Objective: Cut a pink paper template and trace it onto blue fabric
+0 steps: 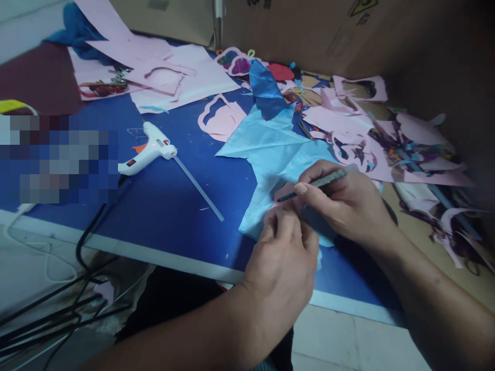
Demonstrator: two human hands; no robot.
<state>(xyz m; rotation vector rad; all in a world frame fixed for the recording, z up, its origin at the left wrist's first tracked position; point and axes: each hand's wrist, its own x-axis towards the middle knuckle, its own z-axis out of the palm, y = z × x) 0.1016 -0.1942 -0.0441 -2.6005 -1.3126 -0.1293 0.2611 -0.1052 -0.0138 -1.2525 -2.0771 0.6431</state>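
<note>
Light-blue cloth (270,149) lies creased right of the middle of the frame, on a blue table (185,221) with a pale edge, and a small pink piece (284,192) rests on it, partly hidden by fingers.

At the far left, a pixelated patch covers part of the table, with a maroon sheet (38,77) above it. In the upper left, a bunched blue fabric (81,36) lies beside overlapping pale and pink sheets (204,67). Below these, a white glue gun (154,144) with an orange trigger lies on its side, nozzle toward the top; a translucent glue stick (199,190) slants from its back end toward the lower middle.

Near the centre, a pink cutout (226,131) lies by the cloth's upper left edge. The left hand (284,252) reaches in from the bottom, fingers bent close together over the pink piece — I cannot tell whether they pinch it or only press it down. Above, a darker blue scrap (266,93) overlaps the cloth's top.

Farther right, the right hand (348,201) has thumb and fingers closed on a slim pen-like tool (328,178) — its dark tip at the pink piece. Pink paper offcuts (328,119) crowd the right side, and a cardboard box (294,36) stands behind.
</note>
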